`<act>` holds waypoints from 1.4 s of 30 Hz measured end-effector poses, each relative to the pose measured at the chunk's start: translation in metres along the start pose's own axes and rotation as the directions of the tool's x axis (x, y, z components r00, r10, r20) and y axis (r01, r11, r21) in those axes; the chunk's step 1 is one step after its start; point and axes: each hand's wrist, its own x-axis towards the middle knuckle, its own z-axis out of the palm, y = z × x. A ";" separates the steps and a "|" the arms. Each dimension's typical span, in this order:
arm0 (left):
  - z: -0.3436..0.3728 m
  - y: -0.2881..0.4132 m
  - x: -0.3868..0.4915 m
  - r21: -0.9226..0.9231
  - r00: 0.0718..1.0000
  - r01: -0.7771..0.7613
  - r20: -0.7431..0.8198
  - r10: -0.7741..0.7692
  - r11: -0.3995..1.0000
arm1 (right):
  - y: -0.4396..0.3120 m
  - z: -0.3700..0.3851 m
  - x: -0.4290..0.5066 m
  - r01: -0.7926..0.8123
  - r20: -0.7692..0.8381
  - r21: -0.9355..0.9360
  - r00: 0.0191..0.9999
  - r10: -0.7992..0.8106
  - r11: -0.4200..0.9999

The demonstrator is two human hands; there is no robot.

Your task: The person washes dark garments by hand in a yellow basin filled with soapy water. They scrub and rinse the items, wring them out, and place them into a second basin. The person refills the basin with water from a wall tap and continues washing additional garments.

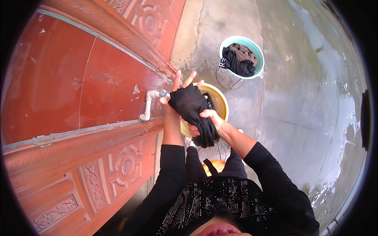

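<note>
A bunched black ribbed garment [193, 109] hangs in front of me above a yellow basin [223, 103]. My left hand [188, 79] lies behind its upper end, with the fingers spread and straight and the thumb out to the side. Cloth covers most of the left palm. My right hand [211, 116] is clenched around the lower part of the garment, and loose folds hang below the fist. Dark wet cloth [209, 100] partly shows inside the basin, the rest hidden by the garment and my hands.
A white pipe with a tap [150, 98] juts from the red tiled wall [115, 88] close to my left hand. Farther off, a light-blue basin [260, 59] holds black and brown clothes [240, 60]. An orange stool [217, 165] is under me. Wet concrete [295, 132] extends rightward.
</note>
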 end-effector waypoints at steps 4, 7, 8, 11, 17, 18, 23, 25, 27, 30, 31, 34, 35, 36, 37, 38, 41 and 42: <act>0.005 0.028 0.016 0.373 0.936 0.102 0.278 -0.216 0.922 | 0.007 -0.006 -0.008 -0.011 -0.215 -0.024 0.977 0.006 1.000; 0.007 0.045 0.017 0.687 0.941 0.127 0.146 -0.307 0.715 | 0.009 -0.004 -0.011 -0.022 -0.311 -0.050 0.950 0.005 0.999; 0.007 0.046 0.014 0.675 0.958 0.180 0.045 -0.283 0.715 | 0.008 -0.001 -0.011 -0.015 -0.298 -0.081 0.955 -0.010 0.997; 0.010 0.042 0.007 0.432 0.949 0.293 -0.239 -0.204 0.853 | 0.001 0.013 -0.011 0.059 -0.256 -0.141 0.962 -0.094 0.988; 0.019 0.036 0.008 0.492 0.839 0.408 -0.534 -0.104 0.769 | -0.013 0.035 -0.006 -0.088 -0.381 -0.620 0.902 -0.201 0.779; 0.020 0.036 0.009 0.560 0.832 0.457 -0.543 -0.111 0.691 | -0.011 0.035 -0.003 -0.056 -0.351 -0.715 0.891 -0.288 0.696; 0.013 0.030 0.014 0.848 0.859 0.511 -0.497 -0.125 0.138 | 0.011 0.015 0.019 -0.141 -0.456 -0.808 0.764 -0.455 0.573; 0.006 0.021 0.017 0.874 0.873 0.478 -0.484 -0.065 -0.091 | 0.016 0.003 0.028 -0.098 -0.458 -0.799 0.739 -0.495 0.593; -0.004 0.010 0.019 0.848 0.877 0.455 -0.480 -0.028 -0.270 | 0.019 -0.009 0.035 -0.137 -0.513 -0.797 0.666 -0.541 0.588; -0.020 -0.006 0.015 0.793 0.900 0.408 -0.433 0.052 -0.452 | 0.026 -0.027 0.035 -0.111 -0.524 -0.790 0.631 -0.571 0.603; -0.025 -0.011 0.012 0.783 0.916 0.376 -0.395 0.071 -0.494 | 0.027 -0.033 0.035 -0.130 -0.544 -0.782 0.618 -0.567 0.609; -0.036 -0.023 0.003 0.756 0.903 0.417 -0.407 0.137 -0.505 | 0.031 -0.045 0.037 -0.133 -0.543 -0.796 0.589 -0.599 0.590; -0.037 -0.025 0.002 0.755 0.906 0.417 -0.389 0.166 -0.506 | 0.032 -0.047 0.037 -0.168 -0.553 -0.800 0.577 -0.601 0.576; -0.035 -0.027 0.001 0.766 0.923 0.383 -0.334 0.188 -0.517 | 0.030 -0.047 0.035 -0.246 -0.592 -0.787 0.563 -0.578 0.566; -0.031 -0.025 0.000 0.753 0.923 0.384 -0.319 0.214 -0.534 | 0.028 -0.044 0.034 -0.183 -0.541 -0.810 0.601 -0.589 0.557; -0.025 -0.021 0.002 0.790 0.895 0.444 -0.373 0.244 -0.422 | 0.025 -0.040 0.029 -0.172 -0.520 -0.815 0.637 -0.569 0.553; 0.005 0.005 0.003 0.810 0.808 0.586 -0.583 0.086 -0.027 | 0.014 -0.014 0.006 -0.050 -0.445 -0.764 0.763 -0.469 0.644; 0.016 0.018 0.001 0.819 0.831 0.550 -0.556 -0.015 0.164 | 0.013 -0.002 0.000 0.008 -0.410 -0.699 0.815 -0.410 0.715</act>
